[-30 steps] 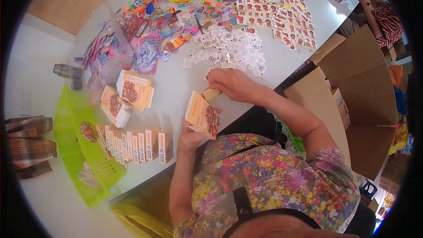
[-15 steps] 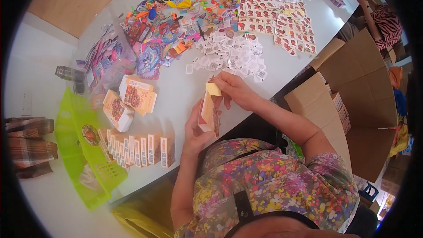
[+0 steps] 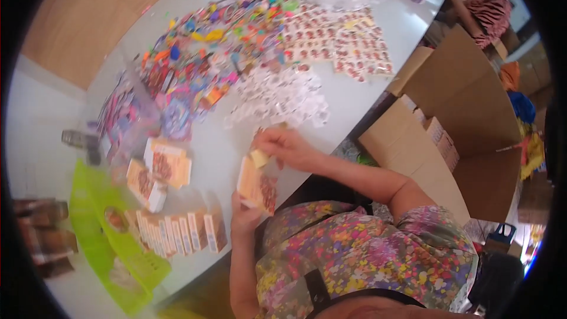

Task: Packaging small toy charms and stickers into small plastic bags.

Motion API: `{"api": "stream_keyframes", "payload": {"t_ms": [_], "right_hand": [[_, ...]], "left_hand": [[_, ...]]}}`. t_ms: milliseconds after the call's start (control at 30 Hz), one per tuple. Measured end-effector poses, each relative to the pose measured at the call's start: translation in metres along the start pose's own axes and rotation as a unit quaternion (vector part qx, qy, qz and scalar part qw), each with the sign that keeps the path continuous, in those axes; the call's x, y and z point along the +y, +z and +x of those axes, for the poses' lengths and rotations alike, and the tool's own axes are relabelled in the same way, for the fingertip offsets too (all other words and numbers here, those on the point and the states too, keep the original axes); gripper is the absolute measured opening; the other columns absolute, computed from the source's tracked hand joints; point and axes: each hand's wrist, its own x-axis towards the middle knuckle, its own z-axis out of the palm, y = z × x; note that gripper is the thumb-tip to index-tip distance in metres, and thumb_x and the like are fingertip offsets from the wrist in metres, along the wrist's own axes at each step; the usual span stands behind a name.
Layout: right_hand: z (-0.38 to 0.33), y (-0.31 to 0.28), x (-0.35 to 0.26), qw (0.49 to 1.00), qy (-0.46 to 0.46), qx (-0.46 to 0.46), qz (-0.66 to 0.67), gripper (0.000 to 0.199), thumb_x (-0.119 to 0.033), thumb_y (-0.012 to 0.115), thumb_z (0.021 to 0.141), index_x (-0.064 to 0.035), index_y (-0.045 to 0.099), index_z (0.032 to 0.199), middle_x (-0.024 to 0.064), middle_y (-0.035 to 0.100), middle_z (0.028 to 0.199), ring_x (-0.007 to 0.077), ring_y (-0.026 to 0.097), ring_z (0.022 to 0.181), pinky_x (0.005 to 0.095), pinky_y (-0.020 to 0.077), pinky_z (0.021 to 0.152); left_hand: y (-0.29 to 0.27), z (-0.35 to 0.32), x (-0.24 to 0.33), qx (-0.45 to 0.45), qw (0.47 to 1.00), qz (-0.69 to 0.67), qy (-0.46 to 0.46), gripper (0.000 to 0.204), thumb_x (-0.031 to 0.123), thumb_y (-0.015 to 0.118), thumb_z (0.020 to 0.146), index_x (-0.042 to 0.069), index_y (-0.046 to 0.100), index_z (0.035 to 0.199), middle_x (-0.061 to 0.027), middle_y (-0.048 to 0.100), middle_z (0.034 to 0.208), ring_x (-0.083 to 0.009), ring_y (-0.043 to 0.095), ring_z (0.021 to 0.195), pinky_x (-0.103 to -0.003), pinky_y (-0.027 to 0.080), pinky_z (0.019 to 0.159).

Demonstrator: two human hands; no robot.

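My left hand (image 3: 244, 217) is closed round the lower end of a small orange-and-white carton (image 3: 255, 184) with a reddish printed picture, held tilted above the table edge. My right hand (image 3: 284, 146) is at the carton's top end, its fingers closed on the pale yellow flap there; blur hides the exact grip. To the left of the carton, a row of similar cartons (image 3: 214, 231) stands on edge. Farther left, other orange-and-white cartons (image 3: 168, 164) lie on the table, some overlapping.
Beyond my hands are white paper slips (image 3: 289, 97), sticker sheets (image 3: 360, 44) and a heap of colourful trinkets (image 3: 215, 34). A green plastic basket (image 3: 88, 233) sits at left. A large cardboard box (image 3: 466, 118) stands at right; another person (image 3: 487, 12) is at far right.
The view has shifted, so the table's contents appear lower and farther left. In my hands the carton has turned, its printed broad face now showing more. Both hands stay on it.
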Motion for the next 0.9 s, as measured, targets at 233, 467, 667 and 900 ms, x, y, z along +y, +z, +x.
{"api": "stream_keyframes", "payload": {"t_ms": [233, 467, 667, 900], "right_hand": [[-0.006, 0.008, -0.007, 0.990, -0.057, 0.073, -0.106, 0.013, -0.014, 0.058, 0.093, -0.0015, 0.061, 0.088, 0.0019, 0.059, 0.072, 0.0061, 0.053, 0.062, 0.0253, 0.0455, 0.052], [0.048, -0.088, -0.021, 0.940, -0.097, 0.276, -0.177, 0.020, -0.016, 0.059, 0.093, 0.0016, 0.066, 0.097, 0.0047, 0.066, 0.076, 0.0103, 0.060, 0.057, 0.0250, 0.0503, 0.053], [0.078, -0.242, -0.029, 0.814, -0.115, 0.389, -0.416, 0.027, -0.009, 0.066, 0.083, -0.0020, 0.065, 0.109, 0.0067, 0.069, 0.078, 0.0111, 0.060, 0.064, 0.0288, 0.0491, 0.059], [0.075, -0.233, -0.043, 0.561, -0.187, 0.393, -0.704, 0.036, -0.018, 0.073, 0.076, -0.0102, 0.066, 0.110, 0.0101, 0.065, 0.110, 0.0306, 0.058, 0.101, 0.0403, 0.0493, 0.081]], "left_hand": [[0.018, 0.009, 0.006, -0.014, 0.995, 0.103, 0.002, 0.114, 0.027, 0.083, 0.059, -0.006, 0.019, 0.147, -0.0135, 0.055, 0.114, -0.0182, 0.060, 0.093, -0.033, 0.051, 0.084], [0.035, 0.008, 0.019, -0.002, 0.999, 0.045, 0.015, 0.113, 0.024, 0.083, 0.058, -0.003, 0.020, 0.148, -0.0123, 0.054, 0.120, -0.0172, 0.060, 0.096, -0.031, 0.052, 0.082], [0.021, 0.018, 0.009, 0.039, 0.995, 0.020, 0.094, 0.103, 0.024, 0.080, 0.059, -0.004, 0.027, 0.143, -0.0215, 0.044, 0.138, -0.0243, 0.057, 0.110, -0.036, 0.053, 0.086], [0.016, 0.019, 0.010, 0.075, 0.990, -0.021, 0.119, 0.100, 0.023, 0.077, 0.060, -0.003, 0.028, 0.142, -0.0233, 0.040, 0.141, -0.0310, 0.054, 0.116, -0.042, 0.051, 0.091]]}}
